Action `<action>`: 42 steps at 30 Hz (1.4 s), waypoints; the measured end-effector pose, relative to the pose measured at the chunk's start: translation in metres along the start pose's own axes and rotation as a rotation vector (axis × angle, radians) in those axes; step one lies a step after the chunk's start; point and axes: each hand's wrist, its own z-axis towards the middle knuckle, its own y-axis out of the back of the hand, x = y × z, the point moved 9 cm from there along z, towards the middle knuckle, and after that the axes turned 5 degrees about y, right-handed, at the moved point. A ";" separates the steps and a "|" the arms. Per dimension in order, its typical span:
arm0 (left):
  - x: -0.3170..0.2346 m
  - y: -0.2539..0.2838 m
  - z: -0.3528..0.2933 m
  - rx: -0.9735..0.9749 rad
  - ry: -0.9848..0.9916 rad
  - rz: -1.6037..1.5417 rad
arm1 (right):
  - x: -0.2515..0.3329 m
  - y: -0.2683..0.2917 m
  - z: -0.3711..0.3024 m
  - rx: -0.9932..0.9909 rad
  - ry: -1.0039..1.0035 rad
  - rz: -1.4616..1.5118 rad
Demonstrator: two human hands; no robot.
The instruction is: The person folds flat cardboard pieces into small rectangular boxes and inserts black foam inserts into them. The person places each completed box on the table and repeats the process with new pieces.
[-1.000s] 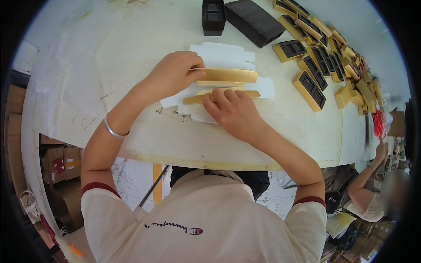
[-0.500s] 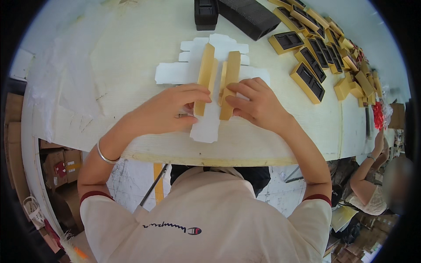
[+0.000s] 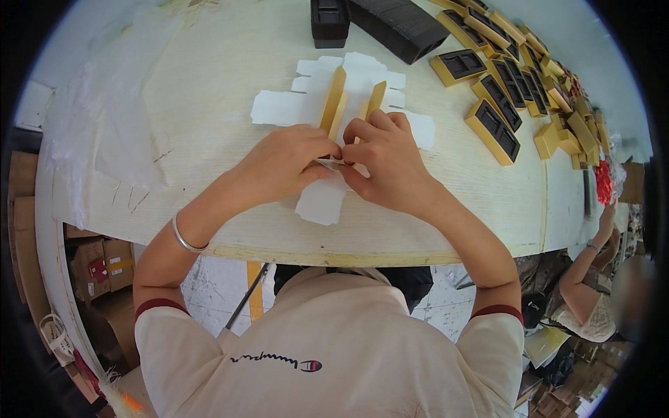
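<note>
One bare left hand point(image 3: 296, 160) and one bare right hand point(image 3: 385, 164) pinch one part-folded cardboard box blank point(image 3: 354, 85) — white-faced, two gold side walls point(image 3: 334, 101) standing — on one pale wooden table point(image 3: 209, 125).

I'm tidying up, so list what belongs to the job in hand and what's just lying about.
Job in hand:
carton, held by left hand and right hand
gold boxes, likely
black trays, likely

Lying about, it seems:
plastic
cardboard boxes
red bundle
</note>
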 end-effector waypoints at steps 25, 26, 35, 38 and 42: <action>0.034 -0.016 0.003 0.167 0.392 -0.624 | -0.023 0.021 -0.029 -0.331 -0.035 0.170; 0.033 -0.017 0.002 0.172 0.385 -0.802 | -0.020 0.022 -0.027 -0.347 -0.021 0.154; 0.018 -0.015 0.001 0.073 0.283 -0.262 | -0.023 0.024 -0.050 -0.423 -0.160 0.318; 0.014 -0.013 0.002 0.070 0.275 -0.258 | -0.034 0.016 -0.057 -0.291 -0.226 0.379; 0.006 -0.008 0.001 -0.006 0.231 -0.277 | -0.024 0.009 -0.045 -0.244 -0.048 0.370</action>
